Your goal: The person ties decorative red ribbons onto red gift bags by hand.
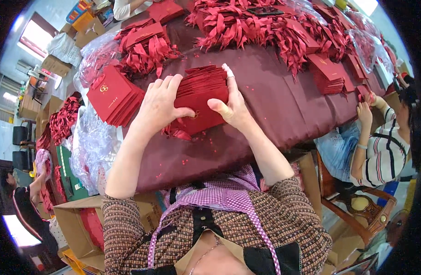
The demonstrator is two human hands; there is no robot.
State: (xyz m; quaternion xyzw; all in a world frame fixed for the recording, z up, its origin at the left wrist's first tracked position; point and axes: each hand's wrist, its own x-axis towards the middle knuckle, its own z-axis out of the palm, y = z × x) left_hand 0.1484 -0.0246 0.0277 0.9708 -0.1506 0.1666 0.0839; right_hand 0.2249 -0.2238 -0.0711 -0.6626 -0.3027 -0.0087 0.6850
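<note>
Between my two hands, over the near part of the dark red table cover, is a thick stack of red paper gift bags (202,94) with gold print on the front one. My left hand (157,104) presses the left side, its thumb across the front. The right side is gripped by my right hand (232,105), which has a white wrap on one fingertip. Red ribbon hangs out under the stack's lower left corner. Just left of my left hand lies a fanned pile of similar red bags (113,95).
Heaps of red bags with ribbons (247,25) cover the table's far side. Another bag stack (327,75) sits at the right, near a seated person in a striped top (380,153). Clear plastic bags (93,146) hang at the left edge. A cardboard box (80,229) stands lower left.
</note>
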